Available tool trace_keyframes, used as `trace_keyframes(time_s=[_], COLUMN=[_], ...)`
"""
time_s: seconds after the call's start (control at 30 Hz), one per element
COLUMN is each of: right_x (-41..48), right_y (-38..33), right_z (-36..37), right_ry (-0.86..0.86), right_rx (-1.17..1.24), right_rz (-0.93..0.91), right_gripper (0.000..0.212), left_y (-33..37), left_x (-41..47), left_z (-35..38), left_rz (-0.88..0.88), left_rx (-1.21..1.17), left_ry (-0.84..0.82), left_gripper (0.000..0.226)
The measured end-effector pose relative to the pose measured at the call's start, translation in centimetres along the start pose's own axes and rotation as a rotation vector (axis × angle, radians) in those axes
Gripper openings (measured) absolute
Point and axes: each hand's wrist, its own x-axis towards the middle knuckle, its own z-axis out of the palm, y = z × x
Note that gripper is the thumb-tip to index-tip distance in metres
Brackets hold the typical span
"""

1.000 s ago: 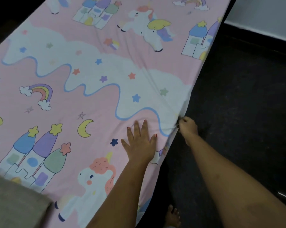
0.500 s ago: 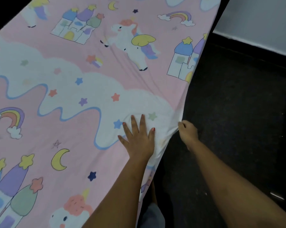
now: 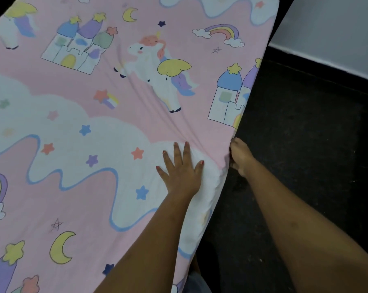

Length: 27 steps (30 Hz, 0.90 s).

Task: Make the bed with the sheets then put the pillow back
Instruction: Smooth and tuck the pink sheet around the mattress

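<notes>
A pink sheet (image 3: pixel 94 127) printed with unicorns, castles, rainbows and stars covers the mattress across most of the view. My left hand (image 3: pixel 181 170) lies flat on it with fingers spread, pressing near the bed's right edge. My right hand (image 3: pixel 240 155) is at that edge beside the mattress, its fingers curled into the sheet's hanging side; the fingertips are hidden by the fabric. Creases run from the unicorn down toward my hands. No pillow is in view.
Dark floor (image 3: pixel 301 157) runs along the bed's right side, with a pale wall (image 3: pixel 331 30) at the top right. The sheet's far right corner (image 3: pixel 272 9) wraps over the mattress end.
Both hands have shifted further along the bed's right edge toward the far end; the print has slid down the view. The left hand stays flat, the right keeps hold of the edge.
</notes>
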Motion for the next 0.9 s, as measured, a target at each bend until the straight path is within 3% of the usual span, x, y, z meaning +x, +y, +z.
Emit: trace_keyframes(time_s=[0.1, 0.2, 0.3, 0.4, 0.5, 0.57, 0.77, 0.9], right_x=[0.4, 1.2, 2.6, 3.8, 5.7, 7.1, 8.9, 9.8], right_y=[1.2, 2.2, 1.2, -0.2, -1.9, -3.1, -4.9, -5.4], right_z=[-1.0, -1.8, -1.2, -1.7, -2.7, -2.7, -4.3, -5.7], right_ry=[0.128, 0.24, 0.152, 0.122, 0.036, -0.029, -0.131, -0.089], right_rx=[-0.099, -0.185, -0.19, 0.018, 0.074, 0.056, -0.033, -0.276], right_rz=[-0.141, -0.145, -0.046, 0.048, 0.109, 0.124, 0.017, -0.181], right_gripper=[0.022, 0.021, 0.022, 0.025, 0.05, 0.053, 0.031, 0.026], left_y=[0.7, 1.3, 1.7, 2.2, 3.0, 3.8, 7.7, 10.7], left_x=[0.6, 1.2, 2.0, 3.1, 4.7, 5.8, 8.5, 9.9], left_z=[0.3, 0.4, 0.2, -0.2, -1.0, -1.5, -2.0, -1.8], left_rz=[-0.005, -0.003, 0.014, 0.022, 0.03, 0.038, -0.01, -0.041], left_rx=[0.007, 0.019, 0.018, 0.009, 0.021, 0.027, 0.034, 0.028], left_ry=[0.02, 0.055, 0.078, 0.073, 0.072, 0.066, 0.073, 0.09], left_gripper=[0.067, 0.067, 0.067, 0.066, 0.064, 0.063, 0.066, 0.065])
